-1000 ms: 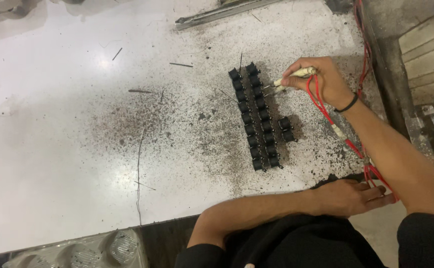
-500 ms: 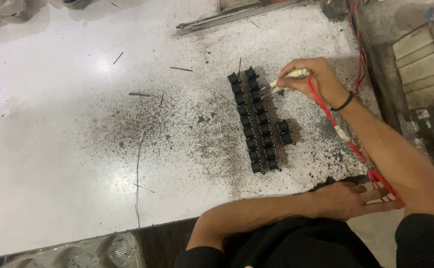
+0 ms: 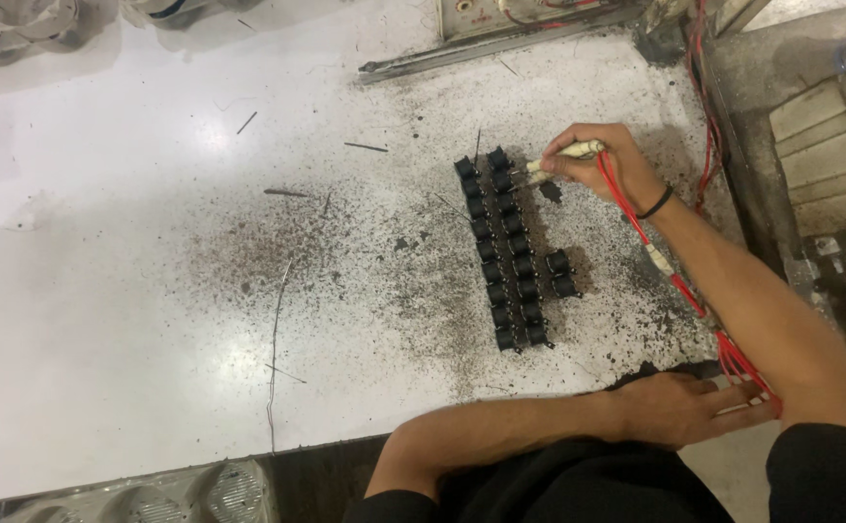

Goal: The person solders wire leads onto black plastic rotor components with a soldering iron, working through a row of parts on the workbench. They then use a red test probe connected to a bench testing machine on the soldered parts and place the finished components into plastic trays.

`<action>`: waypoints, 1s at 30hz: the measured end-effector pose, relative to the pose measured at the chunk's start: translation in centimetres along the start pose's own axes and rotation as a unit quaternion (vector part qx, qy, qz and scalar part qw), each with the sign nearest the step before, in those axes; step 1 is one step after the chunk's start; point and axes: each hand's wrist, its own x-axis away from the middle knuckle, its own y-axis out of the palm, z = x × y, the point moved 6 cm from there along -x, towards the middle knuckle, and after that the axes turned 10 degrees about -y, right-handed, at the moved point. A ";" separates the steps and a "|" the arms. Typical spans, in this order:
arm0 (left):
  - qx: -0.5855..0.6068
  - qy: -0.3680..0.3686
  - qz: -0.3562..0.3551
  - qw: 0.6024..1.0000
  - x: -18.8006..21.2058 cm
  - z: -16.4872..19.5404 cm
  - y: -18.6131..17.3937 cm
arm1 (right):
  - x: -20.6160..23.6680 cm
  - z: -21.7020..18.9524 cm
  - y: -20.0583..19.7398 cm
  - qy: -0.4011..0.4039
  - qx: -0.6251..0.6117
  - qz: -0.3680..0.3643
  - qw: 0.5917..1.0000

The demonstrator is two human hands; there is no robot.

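Observation:
My right hand (image 3: 605, 163) grips a pale-handled soldering tool (image 3: 560, 157) whose tip touches the top of the rows of small black components (image 3: 508, 250) laid out on the white, soot-speckled table (image 3: 152, 291). Red wires (image 3: 655, 252) run from the tool along my right forearm. My left hand (image 3: 684, 405) rests flat at the table's near edge, fingers lying on the red wires, holding nothing. Two more black components (image 3: 560, 273) sit just right of the rows.
Thin wire scraps (image 3: 277, 329) lie scattered on the table. A metal rail (image 3: 481, 44) and a box with red wiring run along the far edge. Grey moulded trays (image 3: 152, 494) sit below the near edge. Tiles and clutter are on the right.
My right hand with the tool has stayed at the top of the rows, shifting only slightly. The left hand has not moved.

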 end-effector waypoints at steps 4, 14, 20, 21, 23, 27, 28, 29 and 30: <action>0.019 -0.004 -0.001 1.000 -0.2 0.4 -1.0 | -1.1 -1.1 -1.1 -0.017 0.005 0.012 1.000; -0.021 -0.039 -0.024 0.999 -0.4 1.2 -3.3 | -3.5 -1.3 -0.4 0.008 -0.050 0.002 0.999; 0.080 0.024 0.047 0.995 -0.4 1.5 -4.0 | -2.4 -2.3 -0.7 -0.020 0.020 0.002 1.000; 0.065 0.013 0.030 0.997 -0.3 1.4 -3.7 | -2.3 -2.7 -0.8 -0.034 0.033 0.008 0.999; 0.037 -0.013 0.002 0.999 -0.4 1.2 -3.0 | -2.5 -3.4 -0.5 -0.051 0.040 0.005 0.998; -0.004 -0.036 0.006 0.999 -0.1 0.8 -2.1 | -3.8 -3.5 1.4 -0.041 0.008 -0.008 0.999; -0.006 -0.036 0.023 0.999 -0.1 0.8 -2.0 | -4.3 -3.3 1.8 -0.035 -0.001 -0.009 0.999; -0.009 -0.035 0.041 0.999 0.0 0.7 -2.0 | -4.6 -3.1 2.2 -0.036 -0.006 -0.012 0.999; -0.006 -0.032 0.034 0.999 0.0 0.6 -1.8 | -5.0 -3.0 2.5 -0.037 -0.012 -0.017 0.999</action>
